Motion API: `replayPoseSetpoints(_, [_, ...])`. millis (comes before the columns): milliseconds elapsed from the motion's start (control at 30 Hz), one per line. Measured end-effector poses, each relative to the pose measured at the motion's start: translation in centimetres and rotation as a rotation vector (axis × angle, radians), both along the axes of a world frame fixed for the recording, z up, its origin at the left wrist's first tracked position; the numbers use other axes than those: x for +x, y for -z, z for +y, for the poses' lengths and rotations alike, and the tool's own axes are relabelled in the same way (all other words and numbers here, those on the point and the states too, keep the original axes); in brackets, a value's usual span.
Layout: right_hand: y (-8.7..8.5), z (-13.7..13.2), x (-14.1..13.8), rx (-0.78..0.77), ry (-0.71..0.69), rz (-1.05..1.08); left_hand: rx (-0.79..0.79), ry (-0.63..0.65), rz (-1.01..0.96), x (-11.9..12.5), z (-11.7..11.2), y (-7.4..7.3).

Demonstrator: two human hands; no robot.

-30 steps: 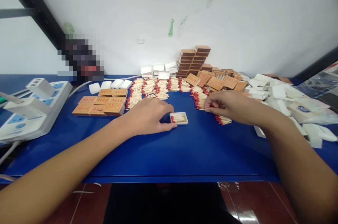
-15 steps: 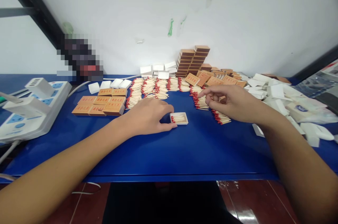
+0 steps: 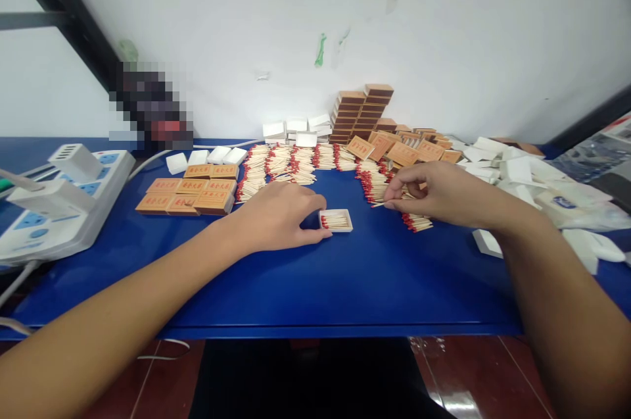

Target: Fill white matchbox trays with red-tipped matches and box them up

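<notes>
My left hand [image 3: 290,216] grips the left end of a small white matchbox tray [image 3: 345,229] between thumb and fingers on the blue table [image 3: 305,287]. Inside the tray lie several red-headed matches [image 3: 336,219]. To the right, my right hand [image 3: 424,194] is closed in a pinch on a match [image 3: 377,205], whose end pokes out to the left of the fingertips. Beside and partly behind that hand are loose piles of matches [image 3: 369,181]. More match piles [image 3: 279,162] run along the back, beyond my left hand.
Orange matchboxes [image 3: 187,195] lie grouped at left, near a white power strip [image 3: 93,208]. A tall stack of matchboxes [image 3: 362,113] and white trays [image 3: 296,129] stand by the wall. Loose white trays [image 3: 513,169] and a plastic packet [image 3: 566,202] crowd the right.
My right hand has lowered slightly, and its fingers have closed on a match from the pile. My left hand keeps its grip on the tray in the same place.
</notes>
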State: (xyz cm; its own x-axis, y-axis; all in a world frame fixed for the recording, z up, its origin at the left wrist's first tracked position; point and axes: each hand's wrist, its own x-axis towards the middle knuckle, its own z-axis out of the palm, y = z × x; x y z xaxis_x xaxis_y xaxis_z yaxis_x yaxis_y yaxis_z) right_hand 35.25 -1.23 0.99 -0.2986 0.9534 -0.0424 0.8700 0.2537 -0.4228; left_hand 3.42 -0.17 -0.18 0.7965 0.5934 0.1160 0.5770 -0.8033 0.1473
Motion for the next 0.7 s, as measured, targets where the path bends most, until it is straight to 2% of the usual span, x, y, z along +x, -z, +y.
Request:
replayPoseSetpoints(267, [0.78,0.25,-0.53,-0.008,-0.026,-0.005,-0.006,0.003,0.006,0.13,0.0,-0.03])
replayPoseSetpoints(500, [0.83,0.43,-0.46,0.095,-0.035,-0.048,-0.011,0.008,0.011,0.1,-0.09,-0.21])
replayPoseSetpoints(700, [1.02,0.43,-0.68,0.035,-0.094,-0.02,-0.02,-0.013,0.024,0.21,-0.22,-0.33])
